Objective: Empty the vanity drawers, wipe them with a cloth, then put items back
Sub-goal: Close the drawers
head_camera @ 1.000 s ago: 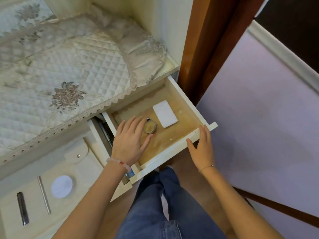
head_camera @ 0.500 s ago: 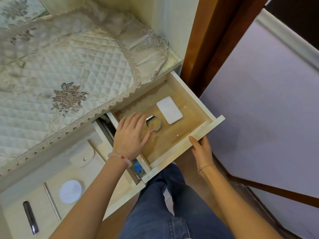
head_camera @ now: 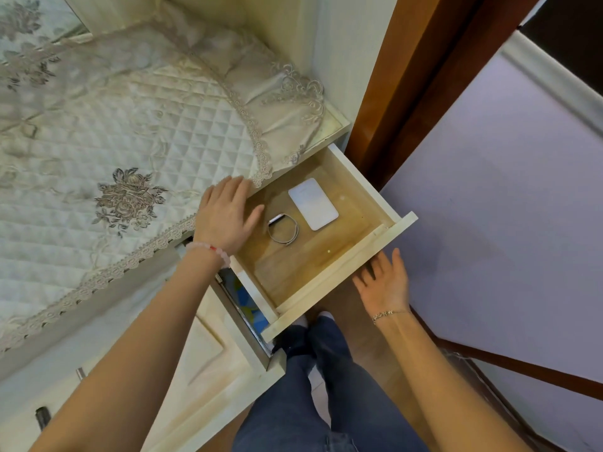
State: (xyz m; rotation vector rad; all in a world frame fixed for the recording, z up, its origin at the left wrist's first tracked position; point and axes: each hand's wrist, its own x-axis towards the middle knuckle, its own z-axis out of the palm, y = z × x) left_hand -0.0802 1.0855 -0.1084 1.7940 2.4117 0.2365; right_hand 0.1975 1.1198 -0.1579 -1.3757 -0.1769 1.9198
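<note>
Head view: half a second ago the left hand [head_camera: 225, 215] hung over the drawer floor with its thumb just beside the bangle [head_camera: 277, 219]. It has since drawn back to the rear left corner, its fingertips at the lace edge of the quilted cover [head_camera: 130, 141] on the bench [head_camera: 332, 123]. Its fingers are straight and close together, the thumb is spread toward the bangle, and it grips nothing. The right hand [head_camera: 385, 288] had its fingers on the front board of the drawer [head_camera: 341, 277]. It has now come off and hangs just below that board, palm up, fingers loosely spread and holding nothing.

The drawer stands pulled out from under the bench. Its side walls run from upper left to lower right, and its front board lies across them. Two things lie flat on its wooden floor. One is a white flat case [head_camera: 313, 208], whose long axis runs roughly along the side walls. The other is the single metal bangle, near the case on its left and not touching it.

A lower drawer [head_camera: 208, 350] is also partly open, so two drawers are open. A blue-patterned thing [head_camera: 243, 300] shows in its gap. Each wrist wears one bracelet.
</note>
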